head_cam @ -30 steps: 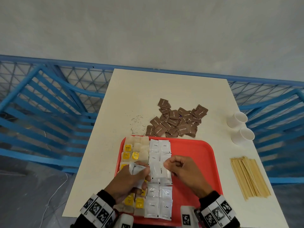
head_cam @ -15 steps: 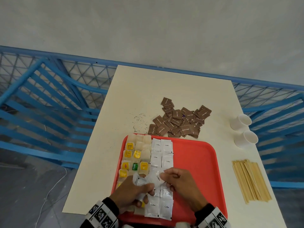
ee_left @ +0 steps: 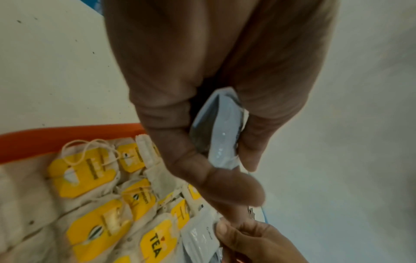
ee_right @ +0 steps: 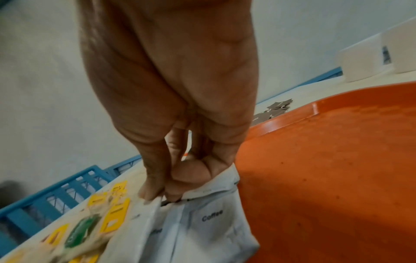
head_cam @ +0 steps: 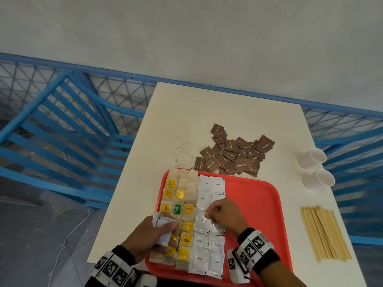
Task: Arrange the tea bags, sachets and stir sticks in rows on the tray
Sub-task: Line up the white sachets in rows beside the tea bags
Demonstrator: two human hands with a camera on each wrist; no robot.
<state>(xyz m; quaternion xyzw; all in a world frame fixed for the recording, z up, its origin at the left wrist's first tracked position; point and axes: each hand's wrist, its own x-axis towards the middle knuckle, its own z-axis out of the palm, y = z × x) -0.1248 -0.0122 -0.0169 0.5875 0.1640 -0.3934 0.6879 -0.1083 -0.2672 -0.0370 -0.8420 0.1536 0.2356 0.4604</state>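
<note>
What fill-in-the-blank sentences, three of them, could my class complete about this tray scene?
1. The pile of brown sugar sachets lies on the ____, beyond the tray.
2. The right hand pinches a white sachet printed with the word ____.
3. Among the yellow tea bag tags, a single tag is ____.

Missing words: table; Coffee; green
</note>
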